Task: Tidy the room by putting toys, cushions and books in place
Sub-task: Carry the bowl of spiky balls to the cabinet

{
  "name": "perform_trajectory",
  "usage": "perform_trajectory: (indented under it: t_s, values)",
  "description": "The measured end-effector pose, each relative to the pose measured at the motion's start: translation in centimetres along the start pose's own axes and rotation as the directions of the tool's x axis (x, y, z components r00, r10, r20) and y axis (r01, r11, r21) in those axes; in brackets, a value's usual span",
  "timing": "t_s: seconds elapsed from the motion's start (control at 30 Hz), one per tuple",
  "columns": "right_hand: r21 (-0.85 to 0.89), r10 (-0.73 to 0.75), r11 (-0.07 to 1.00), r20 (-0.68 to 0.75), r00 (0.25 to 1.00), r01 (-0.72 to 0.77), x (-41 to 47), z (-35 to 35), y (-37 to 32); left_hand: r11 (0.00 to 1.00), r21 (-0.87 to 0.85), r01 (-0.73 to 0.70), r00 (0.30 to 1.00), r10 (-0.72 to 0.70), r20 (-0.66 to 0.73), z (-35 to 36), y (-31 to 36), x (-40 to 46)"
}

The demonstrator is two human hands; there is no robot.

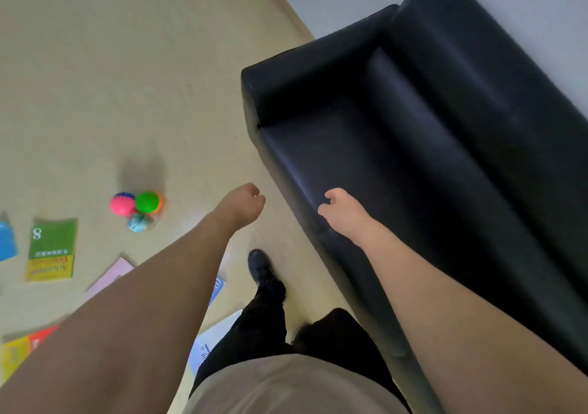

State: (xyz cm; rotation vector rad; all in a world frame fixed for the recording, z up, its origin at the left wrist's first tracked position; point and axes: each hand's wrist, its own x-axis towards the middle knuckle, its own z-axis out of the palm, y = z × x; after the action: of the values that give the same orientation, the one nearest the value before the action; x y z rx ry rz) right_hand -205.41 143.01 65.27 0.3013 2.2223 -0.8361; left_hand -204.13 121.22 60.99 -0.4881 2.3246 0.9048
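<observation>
I stand beside the black sofa (397,146), both bare arms stretched out ahead of me over the beige floor (111,79). My left hand (245,202) hangs just off the sofa's front corner with its fingers curled loosely under and nothing in them; the fingertips are tucked out of sight beneath the knuckles. My right hand (339,206) hovers over the front edge of the sofa seat, fingers bent downward and likewise empty, though their tips are hidden from this angle. Well to the left of the sofa, a cluster of toy balls (138,208) sits on the floor: a pink one, a green one touching it, a bluish one in front, and a sliver of orange behind the green; motion blur smears their outlines. Farther left of the sofa lies a green and yellow book (52,248), its cover print too soft to read apart from a large figure 8. A blue book (7,241) is cut off by the frame edge. Other books are mostly covered by my left forearm: a pink one (111,275), a red and yellow one (19,351), and pale blue ones (206,346) partly behind my dark trouser leg. One black shoe (259,265) steps forward close to the sofa's base.
</observation>
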Motion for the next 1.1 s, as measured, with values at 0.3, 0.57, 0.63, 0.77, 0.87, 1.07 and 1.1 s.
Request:
perform_trajectory:
  t_s: [0.3,0.57,0.63,0.77,0.87,1.07,1.1]
  values:
    - [-0.148,-0.045,0.986,0.203,0.978,0.076,10.6,5.4,-8.9,0.955,-0.198,0.221,0.973,-0.231,-0.025,-3.2,-7.7,7.6]
    - [-0.256,-0.109,0.942,0.376,0.920,0.217,12.6,7.9,-16.0,0.817,-0.454,0.355,0.897,-0.435,-0.083,-6.7,-10.5,5.9]
    - [-0.278,-0.137,0.923,0.406,0.903,0.265,12.9,8.5,-17.7,0.774,-0.515,0.368,0.877,-0.473,-0.084,-7.4,-11.3,5.2]
    - [-0.354,-0.161,0.861,0.491,0.856,0.364,14.3,11.7,-21.5,0.675,-0.653,0.343,0.834,-0.538,-0.118,-8.3,-14.5,4.2]
    - [-0.400,-0.137,0.825,0.545,0.827,0.400,15.5,15.8,-24.2,0.549,-0.758,0.353,0.790,-0.609,-0.073,-8.0,-18.2,3.9]
    - [-0.447,-0.032,0.815,0.598,0.800,0.367,19.2,25.6,-28.8,0.194,-0.909,0.369,0.666,-0.737,0.113,-7.6,-27.8,6.6]
    - [-0.442,-0.025,0.825,0.594,0.804,0.352,20.0,26.9,-29.1,0.142,-0.919,0.368,0.650,-0.746,0.145,-7.4,-29.1,7.4]
